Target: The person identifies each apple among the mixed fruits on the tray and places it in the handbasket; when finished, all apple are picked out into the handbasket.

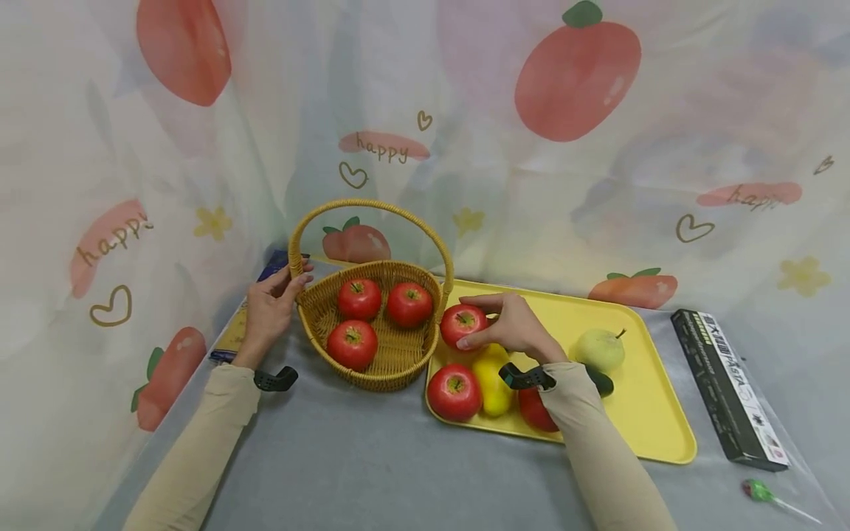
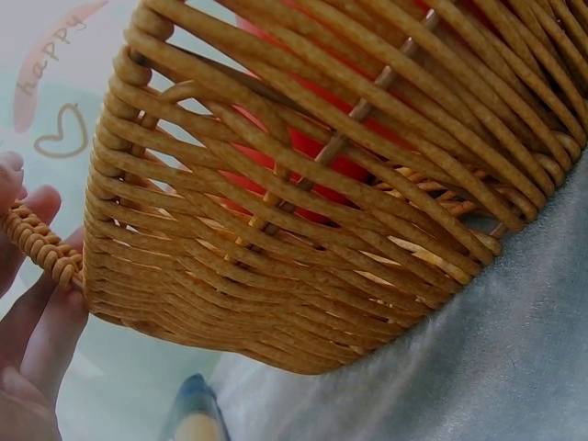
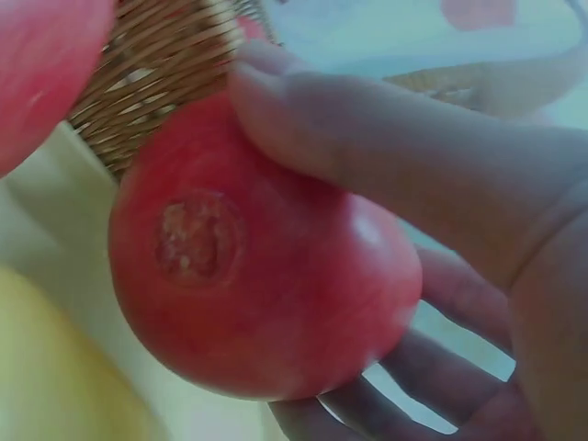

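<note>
Head view, which I follow from far away, shows nearest a grey tabletop (image 1: 372,457), its surface stretching along the whole front, and one lollipop (image 1: 758,490) at lower right. On the yellow tray (image 1: 651,413) I count two red apples (image 1: 454,393), one partly behind a sleeve (image 1: 598,428), one yellow fruit (image 1: 494,383), one pear (image 1: 600,349) and one dark green item (image 1: 600,381), half hidden. The right hand (image 1: 510,324) holds one more apple (image 1: 462,324) between thumb and fingers, over the tray's left end, just beside the wicker basket (image 1: 378,381). Inside this basket lie three apples (image 1: 354,345); woven floor shows at its front right. The left hand (image 1: 271,306) grips the handle (image 1: 372,203) near its left foot. The tray's right part gives me open room until its raised edge. Right of this edge lies one box (image 1: 727,391), where I read "PASTA". Behind the left hand is a blue-and-yellow package (image 1: 232,332). Farthest, the curtain (image 1: 478,88) carries "happy" three times.
</note>
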`<state>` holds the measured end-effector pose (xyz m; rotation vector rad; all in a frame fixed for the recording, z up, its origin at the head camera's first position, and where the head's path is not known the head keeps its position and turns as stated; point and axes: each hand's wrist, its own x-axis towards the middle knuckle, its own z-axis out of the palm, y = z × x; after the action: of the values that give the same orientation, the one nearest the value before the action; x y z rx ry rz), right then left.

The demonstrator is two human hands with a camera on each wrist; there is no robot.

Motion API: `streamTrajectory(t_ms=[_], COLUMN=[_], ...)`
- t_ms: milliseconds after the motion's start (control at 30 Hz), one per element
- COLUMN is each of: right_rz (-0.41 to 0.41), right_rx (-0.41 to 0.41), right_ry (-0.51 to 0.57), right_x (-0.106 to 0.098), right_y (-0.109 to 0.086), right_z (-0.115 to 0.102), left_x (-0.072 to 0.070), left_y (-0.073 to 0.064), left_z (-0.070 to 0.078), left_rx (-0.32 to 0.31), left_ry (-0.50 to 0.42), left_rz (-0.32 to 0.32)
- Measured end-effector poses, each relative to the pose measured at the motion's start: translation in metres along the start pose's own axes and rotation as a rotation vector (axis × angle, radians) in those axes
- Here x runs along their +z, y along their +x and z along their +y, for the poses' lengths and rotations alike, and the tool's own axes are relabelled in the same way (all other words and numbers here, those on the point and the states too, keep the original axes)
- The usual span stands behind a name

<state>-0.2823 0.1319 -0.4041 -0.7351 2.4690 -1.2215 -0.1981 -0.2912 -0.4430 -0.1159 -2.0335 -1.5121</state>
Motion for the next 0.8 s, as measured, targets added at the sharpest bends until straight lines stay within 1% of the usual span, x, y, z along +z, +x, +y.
streamTrajectory(t_ms=[133, 200, 267, 367, 600, 800], right_rz=[0.02, 0.018, 0.014, 0.002, -0.011, -0.071], right_rx=[0.01, 0.008, 0.008, 0.001, -0.038, -0.067], right_ry=[0.078, 0.136, 0.187, 0.237, 0.282, 0.351], right_x=[-0.008, -0.012, -0.016, -0.021, -0.024, -0.016], right_y=[-0.007, -0.01, -0.014, -0.02, -0.032, -0.037], right_z=[-0.005, -0.007, -0.011, -0.017, -0.037, -0.05], left_x=[0.0, 0.0, 0.0, 0.001, 0.001, 0.001], left_y=[-0.002, -0.002, -0.002, -0.001, 0.0, 0.0], left_z=[0.002, 0.003, 0.004, 0.004, 0.001, 0.001], left_rx=[-0.012, -0.014, -0.005, 0.006, 0.023, 0.02], left_ry=[-0.007, -0.004, 0.002, 0.001, -0.027, -0.043], left_rz=[0.004, 0.005, 0.003, 0.0, 0.002, 0.002])
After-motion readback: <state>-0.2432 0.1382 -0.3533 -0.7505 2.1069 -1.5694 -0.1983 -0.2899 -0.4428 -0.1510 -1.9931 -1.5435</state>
